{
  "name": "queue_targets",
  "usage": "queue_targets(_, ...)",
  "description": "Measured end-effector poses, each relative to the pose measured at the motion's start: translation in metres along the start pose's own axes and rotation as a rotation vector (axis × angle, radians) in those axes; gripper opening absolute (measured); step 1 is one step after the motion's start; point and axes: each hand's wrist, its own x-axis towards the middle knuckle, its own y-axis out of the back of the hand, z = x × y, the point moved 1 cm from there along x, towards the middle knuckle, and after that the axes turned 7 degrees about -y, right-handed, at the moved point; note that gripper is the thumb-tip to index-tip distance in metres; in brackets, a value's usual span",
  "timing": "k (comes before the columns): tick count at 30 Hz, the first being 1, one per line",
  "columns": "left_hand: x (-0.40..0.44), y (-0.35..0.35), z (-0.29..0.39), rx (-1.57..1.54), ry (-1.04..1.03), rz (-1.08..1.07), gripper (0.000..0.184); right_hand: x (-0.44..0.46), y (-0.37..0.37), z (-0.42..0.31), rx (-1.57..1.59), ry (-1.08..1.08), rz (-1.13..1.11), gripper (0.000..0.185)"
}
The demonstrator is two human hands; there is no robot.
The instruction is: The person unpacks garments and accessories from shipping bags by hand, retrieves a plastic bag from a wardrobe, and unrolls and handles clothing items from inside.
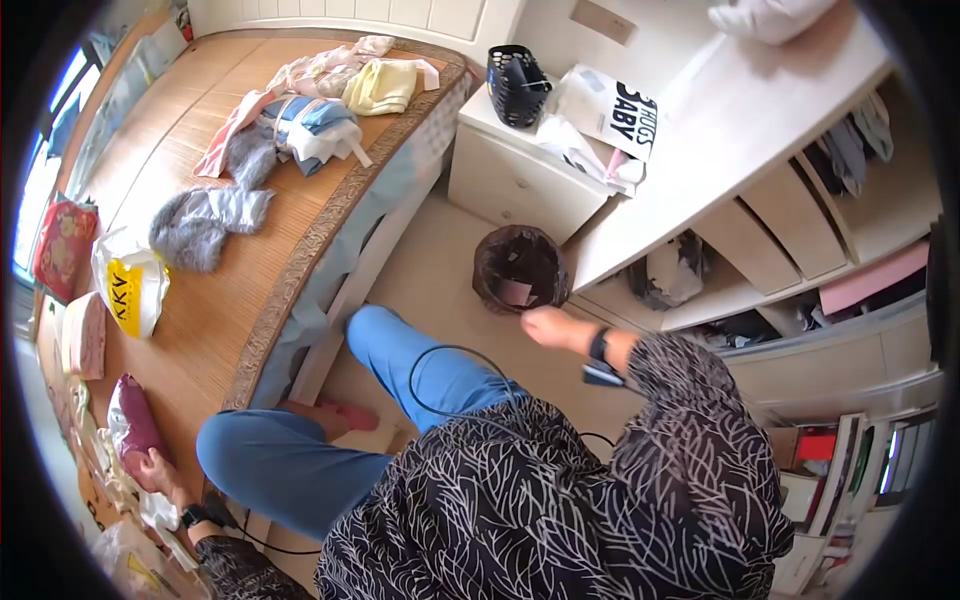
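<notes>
My left hand [158, 473] is at the lower left of the bed, with its fingers closed on the near end of a maroon plastic package [138, 420]. Next to that hand lie crumpled clear and white wrappings [158, 510]. Stretched forward on the other side, my right hand [550, 328] is beside the near rim of a waste bin [487, 262] lined with a dark bag. Its fingers look curled together, and whatever may be in them is hidden. A pinkish piece [515, 292] lies inside the bin.
Folded clothes [310, 130] and grey fuzzy items [195, 228] lie on the bed mat [215, 345], near a KKV bag [130, 285]. A black basket [517, 88] and a printed white bag [605, 105] stand on the cabinet [505, 185]. A black cable [413, 375] crosses my lap.
</notes>
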Motion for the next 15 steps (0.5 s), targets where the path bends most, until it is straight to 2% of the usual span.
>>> queue_targets(1,-0.023,0.020,0.056,-0.098,0.121,-0.159,0.053,-0.044,-0.015,0.027,-0.060,-0.149,-0.073,0.016)
queue_targets(2,-0.048,0.043,0.120,-0.170,0.087,-0.099,0.051,-0.088,-0.027,0.040,0.049,-0.162,-0.086,0.017)
queue_targets(3,-0.053,0.053,0.149,-0.377,0.120,-0.269,0.050,-0.123,-0.032,0.034,0.146,-0.266,-0.202,0.022)
queue_targets(5,-0.059,0.067,0.200,-0.796,0.171,-0.615,0.049,-0.166,-0.074,0.035,0.159,-0.300,-0.233,0.032)
queue_targets(7,-0.059,0.099,0.274,-0.743,0.078,-0.901,0.048,-0.189,-0.107,0.026,0.394,-0.140,-0.206,0.042)
queue_targets(8,-0.066,0.133,0.334,-0.699,0.052,-1.061,0.049,-0.187,-0.113,0.024,0.426,-0.198,-0.196,0.044)
queue_targets(9,-0.056,0.135,0.350,-0.704,0.004,-1.158,0.048,-0.185,-0.117,0.021,0.456,-0.260,-0.191,0.046)
queue_targets(10,-0.047,0.136,0.366,-0.643,-0.107,-1.119,0.048,-0.184,-0.122,0.017,0.485,-0.323,-0.190,0.048)
queue_targets(13,-0.038,0.150,0.453,-0.485,-0.315,-1.051,0.050,-0.183,-0.082,0.004,0.617,-0.394,-0.445,0.050)
queue_targets(15,-0.048,0.164,0.513,-0.474,-0.464,-1.067,0.051,-0.183,-0.085,0.006,0.649,-0.424,-0.463,0.049)
